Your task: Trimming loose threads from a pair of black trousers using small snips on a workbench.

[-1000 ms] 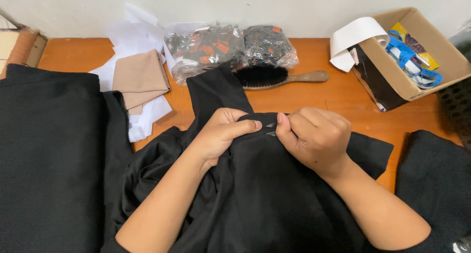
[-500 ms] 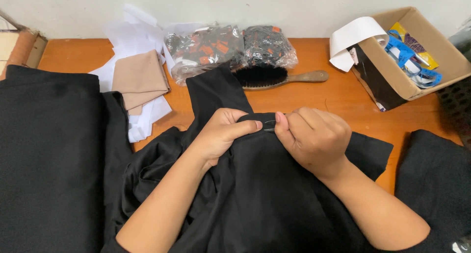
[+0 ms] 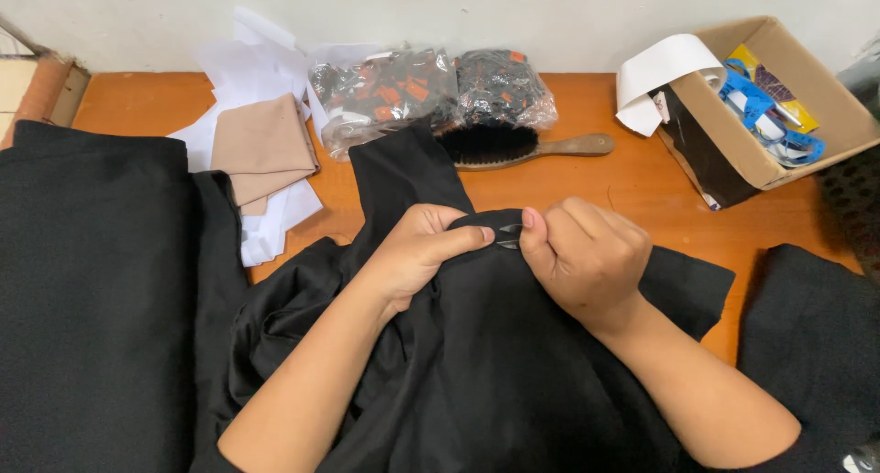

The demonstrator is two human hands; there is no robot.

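Head view, looking down on an orange-brown table (image 3: 568, 189). Spread across the near middle, a black garment (image 3: 495, 363), bunched into folds at its left, with 1 narrow flap running up toward the far side. At the garment's upper edge, both hands meeting. Left hand (image 3: 417, 253) curled, thumb and forefinger pinched shut on a fold of the black cloth, fingers (image 3: 458, 239) pointing right. Right hand (image 3: 582, 253) closed into a loose fist just beside it, thumb pressed against the same fold; between the 2 hands, a small dark metal tool (image 3: 510, 236), too small to tell what kind, and cannot tell which hand grips it. Both forearms lying over the garment, coming in from the near edge.

Left of the garment, a big flat stack of black fabric (image 3: 92, 290) touching it. Far left, white paper sheets (image 3: 247, 115) with a folded beige cloth (image 3: 261, 148) on top. Far middle, against the wall, 2 clear bags of small black and orange pieces (image 3: 422, 93). Just near of the bags, a wooden-handled brush (image 3: 527, 148) with black bristles, lying flat, bristle end beside the garment's flap. Far right, an open cardboard box (image 3: 733, 143) holding blue and yellow items, a white paper strip (image 3: 660, 70) curling over its left wall. Near right, another dark piece of cloth (image 3: 811, 335), apart from the garment.
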